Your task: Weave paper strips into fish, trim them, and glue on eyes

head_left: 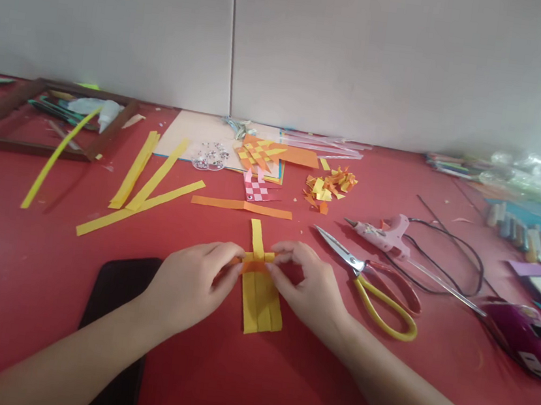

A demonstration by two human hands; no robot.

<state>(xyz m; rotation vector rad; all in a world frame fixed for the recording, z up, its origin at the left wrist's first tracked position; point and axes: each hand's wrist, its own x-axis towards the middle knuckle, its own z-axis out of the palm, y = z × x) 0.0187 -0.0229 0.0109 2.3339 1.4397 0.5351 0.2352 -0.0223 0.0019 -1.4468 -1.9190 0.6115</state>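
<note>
My left hand and my right hand face each other at the middle of the red table. Between them an orange paper strip lies across several yellow paper strips set side by side. Thumb and fingers of each hand pinch one end of the orange strip. One yellow strip sticks out beyond the others, away from me. Past my hands lies a loose orange strip, with a pink-and-white woven paper fish and an orange-and-yellow woven piece behind it.
Scissors and a pink glue gun with its cord lie right. Yellow strips and a black phone lie left. Paper scraps, googly eyes, a wooden frame and a purple case are farther out.
</note>
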